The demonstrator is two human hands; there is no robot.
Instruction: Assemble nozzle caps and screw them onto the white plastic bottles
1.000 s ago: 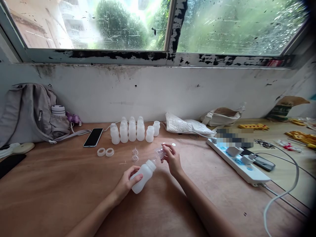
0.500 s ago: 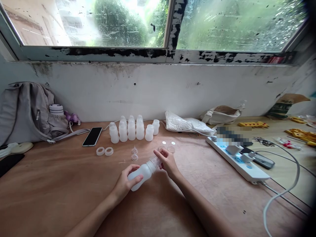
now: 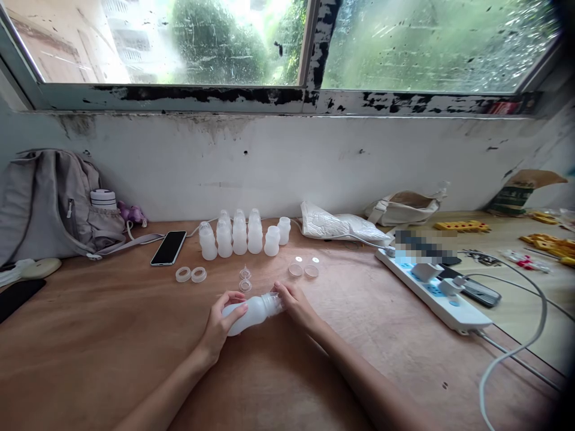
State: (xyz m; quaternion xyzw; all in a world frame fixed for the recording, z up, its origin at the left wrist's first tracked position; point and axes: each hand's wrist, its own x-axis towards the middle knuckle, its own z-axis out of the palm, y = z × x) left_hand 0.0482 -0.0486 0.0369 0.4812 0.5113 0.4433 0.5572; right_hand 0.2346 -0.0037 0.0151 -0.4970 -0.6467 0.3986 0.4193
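Left hand (image 3: pixel 219 326): one bottle (image 3: pixel 250 316); right hand (image 3: pixel 297 306): one cap (image 3: pixel 274 303); two rings (image 3: pixel 183 280).

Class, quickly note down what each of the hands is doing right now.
Left hand: closed around the body of the tilted bottle.
Right hand: fingers closed on the clear cap at the bottle's top.
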